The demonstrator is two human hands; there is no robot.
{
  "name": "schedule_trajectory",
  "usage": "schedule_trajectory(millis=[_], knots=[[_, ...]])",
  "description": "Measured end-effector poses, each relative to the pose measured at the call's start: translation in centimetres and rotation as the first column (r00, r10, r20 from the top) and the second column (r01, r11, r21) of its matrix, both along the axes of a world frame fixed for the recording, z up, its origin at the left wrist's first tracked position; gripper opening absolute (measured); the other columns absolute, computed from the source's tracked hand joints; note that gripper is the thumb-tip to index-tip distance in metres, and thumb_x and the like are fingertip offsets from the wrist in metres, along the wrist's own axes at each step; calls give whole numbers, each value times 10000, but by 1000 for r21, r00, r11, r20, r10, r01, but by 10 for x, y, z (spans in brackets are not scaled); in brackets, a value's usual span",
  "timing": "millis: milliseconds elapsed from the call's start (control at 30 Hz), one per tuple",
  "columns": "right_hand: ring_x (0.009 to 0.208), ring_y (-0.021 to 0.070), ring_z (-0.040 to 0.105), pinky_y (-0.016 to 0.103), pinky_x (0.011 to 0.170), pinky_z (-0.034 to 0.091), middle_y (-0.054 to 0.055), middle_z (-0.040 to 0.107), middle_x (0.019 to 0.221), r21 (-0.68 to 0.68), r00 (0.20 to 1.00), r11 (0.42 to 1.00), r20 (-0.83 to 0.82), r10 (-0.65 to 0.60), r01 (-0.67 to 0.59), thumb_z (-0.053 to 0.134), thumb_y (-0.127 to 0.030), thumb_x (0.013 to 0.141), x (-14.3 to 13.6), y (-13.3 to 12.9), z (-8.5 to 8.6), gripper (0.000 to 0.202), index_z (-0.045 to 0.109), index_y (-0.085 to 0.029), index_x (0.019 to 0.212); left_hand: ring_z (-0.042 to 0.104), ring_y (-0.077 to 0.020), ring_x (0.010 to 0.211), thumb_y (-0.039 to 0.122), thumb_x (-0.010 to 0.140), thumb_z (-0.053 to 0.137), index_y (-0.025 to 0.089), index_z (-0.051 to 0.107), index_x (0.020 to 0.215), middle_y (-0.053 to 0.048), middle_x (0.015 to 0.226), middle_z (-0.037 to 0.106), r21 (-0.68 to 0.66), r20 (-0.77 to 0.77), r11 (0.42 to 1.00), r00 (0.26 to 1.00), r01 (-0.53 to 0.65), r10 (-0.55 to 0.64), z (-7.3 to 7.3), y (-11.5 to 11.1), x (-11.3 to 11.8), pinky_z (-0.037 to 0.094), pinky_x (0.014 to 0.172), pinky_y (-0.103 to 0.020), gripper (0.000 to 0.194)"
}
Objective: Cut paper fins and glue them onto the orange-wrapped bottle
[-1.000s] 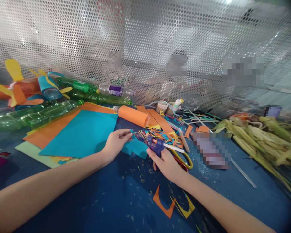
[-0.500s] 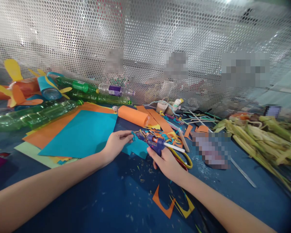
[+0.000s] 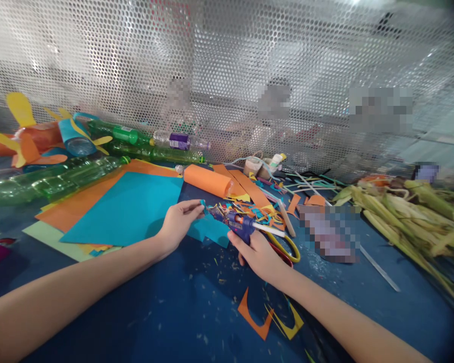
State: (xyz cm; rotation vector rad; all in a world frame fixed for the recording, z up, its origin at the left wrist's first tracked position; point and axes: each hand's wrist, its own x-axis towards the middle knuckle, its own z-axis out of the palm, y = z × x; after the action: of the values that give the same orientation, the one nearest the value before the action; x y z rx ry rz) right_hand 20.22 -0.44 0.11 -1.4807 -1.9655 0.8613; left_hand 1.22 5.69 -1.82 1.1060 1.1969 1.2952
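Note:
Between its fingertips my left hand (image 3: 179,222) pinches a small blue paper piece (image 3: 202,204). My right hand (image 3: 259,252) is wrapped round the handle of a dark blue glue gun (image 3: 240,225), with a white glue stick (image 3: 269,229) poking out of its back. The gun's nozzle points left and lies just right of the blue piece. Behind both hands rests a bottle wrapped in orange paper (image 3: 208,180). A large blue sheet (image 3: 126,209) lies left of my left hand, and yellow-handled scissors (image 3: 293,247) lie beside my right hand.
Green bottles (image 3: 56,181) and paper-trimmed bottles (image 3: 41,136) are at the left. Paper scraps (image 3: 267,214) lie behind the gun, curved offcuts (image 3: 255,322) in front. Corn husks (image 3: 412,217) are at the right. A perforated metal screen (image 3: 227,65) stands behind, people beyond it.
My left hand has shifted slightly left and up with the blue piece, away from the nozzle. The glue gun in my right hand has moved slightly left.

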Motion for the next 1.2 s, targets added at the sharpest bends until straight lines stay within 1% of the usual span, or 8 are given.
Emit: schedule_trajectory(millis=[333, 500, 633, 800, 933, 1200], knots=[[424, 124, 509, 241, 474, 384, -55, 440, 448, 27, 1000, 999, 26, 16, -17, 355, -506, 875, -1, -1, 4, 361, 439, -204, 695, 658, -162, 706, 302, 635, 716, 118, 648, 924, -54, 824, 691, 0, 56, 1000, 998, -15, 15, -1, 1, 0, 519, 759, -302, 349], [417, 132, 516, 249, 480, 385, -48, 460, 426, 43, 999, 999, 45, -5, 3, 364, -506, 870, -1, -2, 8, 369, 474, -200, 698, 660, -177, 685, 315, 626, 722, 129, 662, 895, -54, 798, 699, 12, 13, 1000, 1000, 20, -20, -6, 2, 0, 529, 729, -311, 333], [417, 131, 518, 247, 480, 387, -44, 463, 419, 51, 999, 999, 50, -7, 5, 360, -504, 872, -2, -2, 10, 385, 464, -200, 658, 660, -184, 686, 323, 629, 719, 128, 665, 892, -56, 776, 701, 19, -6, 998, 999, 54, -54, -9, 3, -1, 530, 716, -312, 332], [421, 128, 519, 242, 480, 391, -48, 454, 423, 30, 999, 1000, 43, 2, -3, 366, -500, 871, -2, -1, 9, 379, 441, -206, 646, 661, -176, 688, 316, 629, 720, 127, 652, 903, -53, 799, 695, 19, 9, 1000, 1000, 8, -8, -4, 1, 0, 526, 730, -311, 340], [411, 128, 510, 246, 479, 388, -56, 443, 428, 23, 999, 1000, 39, 7, -8, 366, -506, 869, -1, -1, 6, 366, 443, -208, 671, 656, -163, 672, 310, 614, 730, 122, 652, 880, -43, 767, 690, 1, 53, 1000, 998, -26, 26, -1, 1, 0, 524, 734, -310, 335], [423, 136, 512, 250, 469, 375, -39, 463, 424, 26, 997, 999, 81, 20, -22, 348, -519, 871, -1, -2, 5, 399, 428, -208, 633, 651, -153, 676, 324, 597, 743, 119, 642, 900, -36, 768, 683, -14, 122, 999, 991, -47, 48, -4, 3, -1, 520, 753, -309, 380]])
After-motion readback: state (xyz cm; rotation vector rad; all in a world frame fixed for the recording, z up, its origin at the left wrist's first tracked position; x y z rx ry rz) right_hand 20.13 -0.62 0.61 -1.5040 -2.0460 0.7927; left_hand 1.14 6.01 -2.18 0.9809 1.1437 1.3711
